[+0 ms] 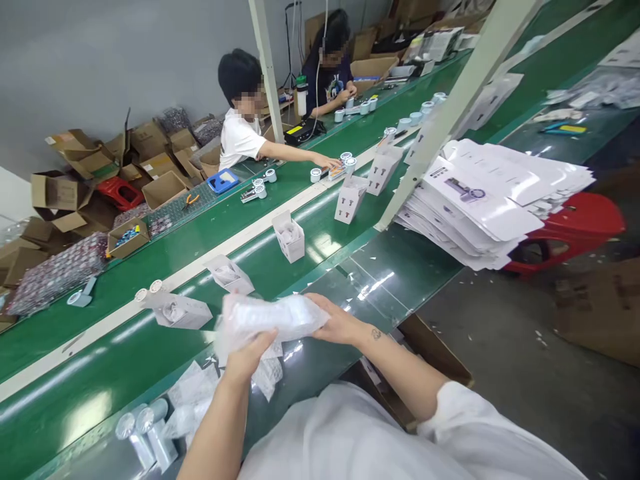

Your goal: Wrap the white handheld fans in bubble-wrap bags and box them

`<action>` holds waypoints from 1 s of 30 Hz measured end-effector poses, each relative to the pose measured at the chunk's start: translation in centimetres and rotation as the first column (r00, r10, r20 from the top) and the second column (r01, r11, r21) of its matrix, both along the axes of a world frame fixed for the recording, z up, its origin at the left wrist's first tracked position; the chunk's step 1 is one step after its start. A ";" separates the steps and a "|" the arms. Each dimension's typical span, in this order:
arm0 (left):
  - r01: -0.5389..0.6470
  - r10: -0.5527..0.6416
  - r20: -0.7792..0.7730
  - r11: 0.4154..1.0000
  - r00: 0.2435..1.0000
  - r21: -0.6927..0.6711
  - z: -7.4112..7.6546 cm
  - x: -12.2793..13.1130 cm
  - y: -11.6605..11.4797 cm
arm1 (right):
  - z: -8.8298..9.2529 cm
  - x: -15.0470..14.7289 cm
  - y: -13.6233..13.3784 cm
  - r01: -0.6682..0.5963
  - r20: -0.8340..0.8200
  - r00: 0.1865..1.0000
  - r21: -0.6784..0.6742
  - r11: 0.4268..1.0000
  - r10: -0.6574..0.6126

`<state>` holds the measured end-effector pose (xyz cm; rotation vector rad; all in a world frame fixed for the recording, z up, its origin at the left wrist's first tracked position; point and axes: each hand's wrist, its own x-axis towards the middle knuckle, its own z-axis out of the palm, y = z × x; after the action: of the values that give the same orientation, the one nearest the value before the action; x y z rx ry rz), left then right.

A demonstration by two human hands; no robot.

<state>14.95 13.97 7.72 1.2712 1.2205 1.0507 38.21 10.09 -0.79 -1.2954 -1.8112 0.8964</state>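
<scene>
Between my two hands lies a translucent plastic bag (pixel 275 319) with a long pale device inside it, somewhat blurred. My left hand (pixel 250 357) grips its near left part, thumb on top. At the bag's right end, my right hand (pixel 336 321) closes round it, with some fingers hidden behind. Loose wrapping sleeves (pixel 195 387) lie on the bench below my left hand. Shiny pale devices with round heads (pixel 150 430) rest at the lower left. Just beyond the bag, an open white carton (pixel 230 275) leans on the belt.
A green conveyor belt (pixel 125 353) carries several open white cartons (pixel 289 237). Flat printed cartons (pixel 480 200) are stacked on a red stool (pixel 590 227) at right, behind a slanted post (pixel 450 127). Two co-workers handle devices across the line; brown boxes (pixel 165 190) crowd the back left.
</scene>
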 end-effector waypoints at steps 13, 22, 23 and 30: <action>0.496 -0.223 -0.869 0.868 0.441 0.029 3.2 2.7 -2.1 | -2.0 -2.2 -1.2 0.063 -0.104 0.993 0.097 0.993 -0.053; 0.668 -0.071 -0.984 0.742 0.163 0.057 0.6 3.6 -5.4 | -2.3 -2.5 -1.7 0.058 -0.142 0.989 0.080 0.995 -0.046; 0.709 -0.058 -0.980 0.699 0.190 0.096 0.4 2.9 -6.1 | -2.3 -2.4 -1.7 0.073 -0.154 0.986 0.049 0.996 -0.065; 0.382 -0.083 -0.978 0.924 0.189 -0.005 -7.0 -5.2 -5.0 | 0.1 -1.8 -1.4 0.217 -0.068 0.968 -0.265 0.940 -0.243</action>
<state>9.79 8.99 0.76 2.4320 1.7133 -0.0352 36.38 8.72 -0.69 -1.5570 -1.4644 1.0680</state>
